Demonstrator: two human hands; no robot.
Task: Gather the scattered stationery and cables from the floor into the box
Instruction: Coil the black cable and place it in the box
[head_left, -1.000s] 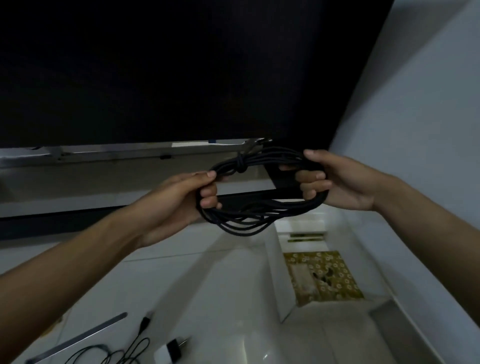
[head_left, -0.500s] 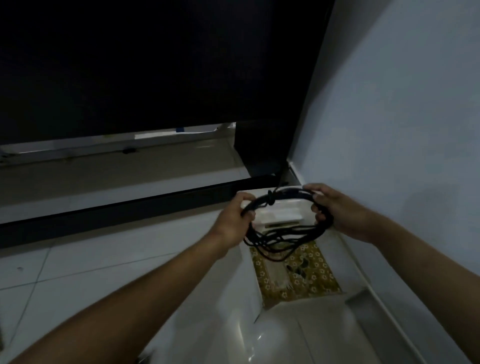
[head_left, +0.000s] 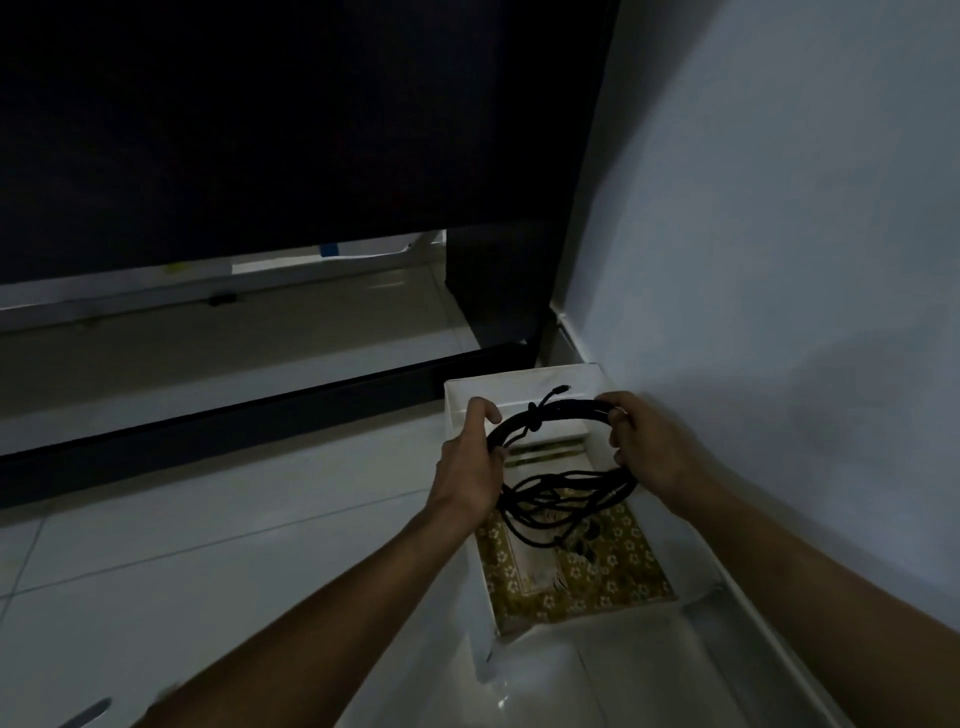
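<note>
A coiled black cable (head_left: 558, 415) hangs over the open white box (head_left: 519, 387), which stands on the floor against the right wall. My left hand (head_left: 470, 462) grips the coil's left side and my right hand (head_left: 649, 447) grips its right side. Loose loops of the cable droop low into the box, above a yellow flower-patterned item (head_left: 587, 577) lying on the box's bottom. A knot ties the coil near its top, and a short plug end sticks up there.
A pale wall (head_left: 779, 234) runs along the right, close beside the box. A dark furniture piece (head_left: 260, 130) with a black base rail (head_left: 208, 421) fills the back. White floor tiles (head_left: 182, 545) spread to the left. A grey strip-like object (head_left: 85, 713) lies at the bottom left edge.
Both hands have carried the cable coil down and to the right, from chest height to just over the box, and its lower loops now dip inside. The view has swung toward the corner.
</note>
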